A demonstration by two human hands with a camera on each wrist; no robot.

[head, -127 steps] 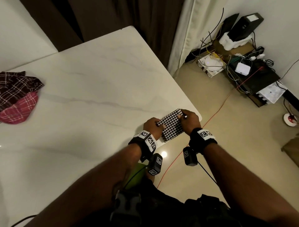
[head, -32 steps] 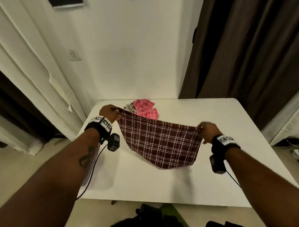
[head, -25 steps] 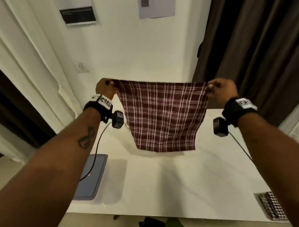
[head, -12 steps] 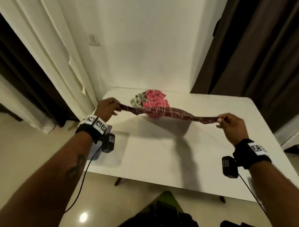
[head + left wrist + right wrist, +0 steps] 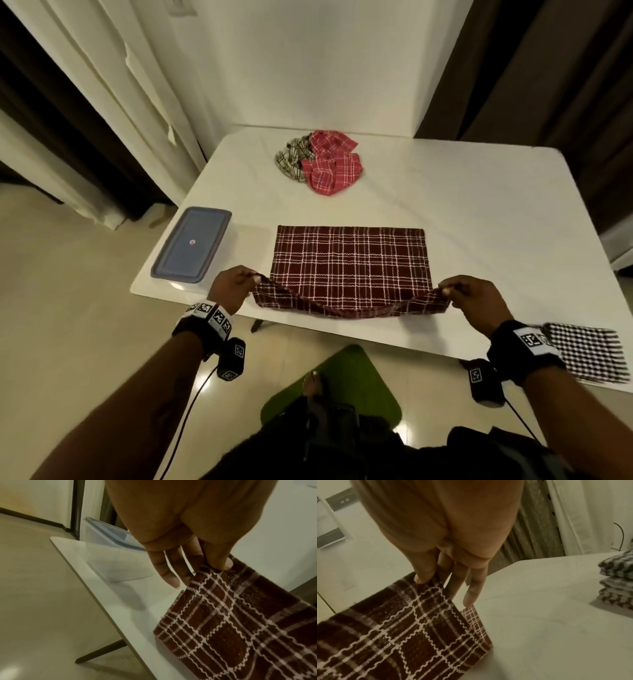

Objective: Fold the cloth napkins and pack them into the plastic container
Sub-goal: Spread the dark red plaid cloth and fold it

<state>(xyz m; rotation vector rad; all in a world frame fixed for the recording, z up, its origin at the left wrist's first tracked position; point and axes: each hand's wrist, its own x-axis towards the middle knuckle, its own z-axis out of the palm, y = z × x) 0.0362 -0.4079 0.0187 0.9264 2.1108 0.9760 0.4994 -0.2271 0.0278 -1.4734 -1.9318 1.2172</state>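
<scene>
- We see a dark maroon cloth napkin with white plaid lines [image 5: 349, 263] lying mostly flat on the white rectangular table [image 5: 462, 212], its near edge lifted.
- Our left hand [image 5: 230, 287] pinches the napkin's near left corner between thumb and fingers; our right hand [image 5: 474, 297] pinches the near right corner the same way.
- A clear plastic container with a grey-blue lid [image 5: 191, 245] sits at the table's left edge, near the napkin but apart.
- A folded black-and-white checked napkin [image 5: 589, 353] lies at the near right corner.
- Crumpled red plaid and cream plaid napkins [image 5: 322, 159] sit heaped at the far side.
</scene>
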